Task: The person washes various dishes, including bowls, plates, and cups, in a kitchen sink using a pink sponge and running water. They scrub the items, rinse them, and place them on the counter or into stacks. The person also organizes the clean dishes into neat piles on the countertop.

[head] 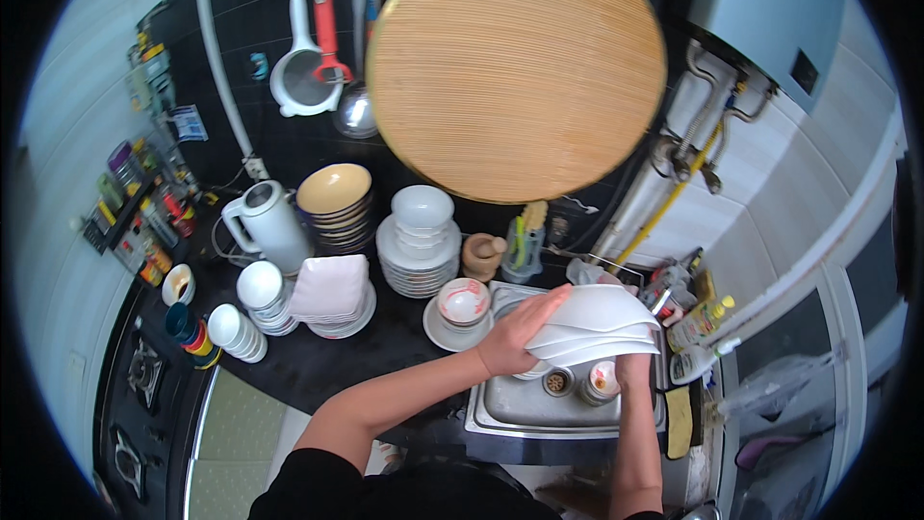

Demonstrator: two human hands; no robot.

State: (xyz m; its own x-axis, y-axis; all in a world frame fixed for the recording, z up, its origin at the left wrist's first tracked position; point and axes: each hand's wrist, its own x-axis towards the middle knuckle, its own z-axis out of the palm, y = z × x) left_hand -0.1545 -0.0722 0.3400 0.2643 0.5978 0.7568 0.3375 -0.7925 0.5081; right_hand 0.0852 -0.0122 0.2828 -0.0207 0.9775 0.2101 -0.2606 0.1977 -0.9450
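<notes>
Over the stainless steel sink point(530, 408), I hold a stack of several white dishes point(595, 318), tilted on its side. My left hand point(516, 336) grips the stack's left edge, with the fingers along the top. My right hand point(634, 370) supports it at the lower right, its fingers mostly hidden behind the dishes. Inside the sink, small stacked bowls with red marks point(601, 383) stand right of the drain point(558, 381). Left of the sink, small red-patterned bowls point(463, 303) rest on white plates point(435, 332).
Along the dark counter stand bowl-topped white plates point(415, 260), square pink-white plates point(330, 292), yellow-lined bowls point(334, 191) and a white electric kettle point(271, 224). A wooden mortar point(482, 256) sits behind the sink. Bottles point(696, 361) line its right side. A round slatted board point(516, 72) hangs above.
</notes>
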